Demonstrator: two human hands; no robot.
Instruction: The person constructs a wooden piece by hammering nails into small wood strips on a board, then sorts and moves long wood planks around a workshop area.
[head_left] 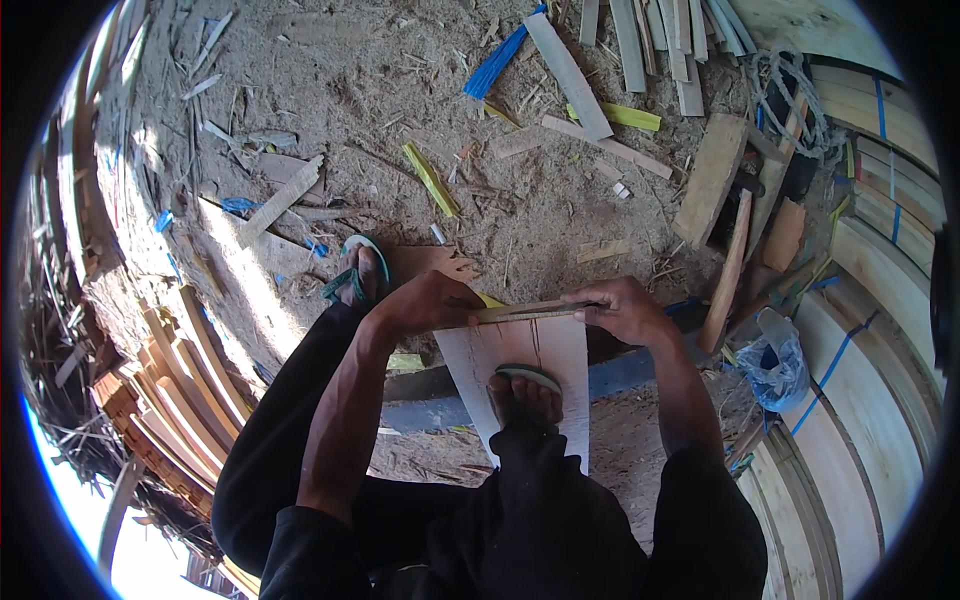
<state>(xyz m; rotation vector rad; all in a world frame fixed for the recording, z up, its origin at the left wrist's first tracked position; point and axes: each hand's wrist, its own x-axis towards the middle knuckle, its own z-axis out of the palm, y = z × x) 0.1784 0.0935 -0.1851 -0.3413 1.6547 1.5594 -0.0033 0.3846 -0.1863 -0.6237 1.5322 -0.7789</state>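
Observation:
A pale, flat wooden board [562, 350] lies in front of me, narrowing toward my body, with two dark streaks running from its far edge. Along that far edge a thin brown wooden strip or layer shows; I cannot tell whether it is a separate piece. My left hand [432, 302] grips the far left corner, fingers curled around it. At the far right corner my right hand [628, 310] is closed on the edge, fingertips on top. My sandalled foot [530, 395] rests on the middle of the board. The underside is hidden.
A dark beam [430, 400] runs crosswise beneath the board. Strapped plank bundles [860, 375] stand at right, beside a clear plastic bag [775, 370]. Curved slats [185, 400] stack at left. Wood offcuts [570, 75] and a yellow strip [430, 180] litter the sandy ground.

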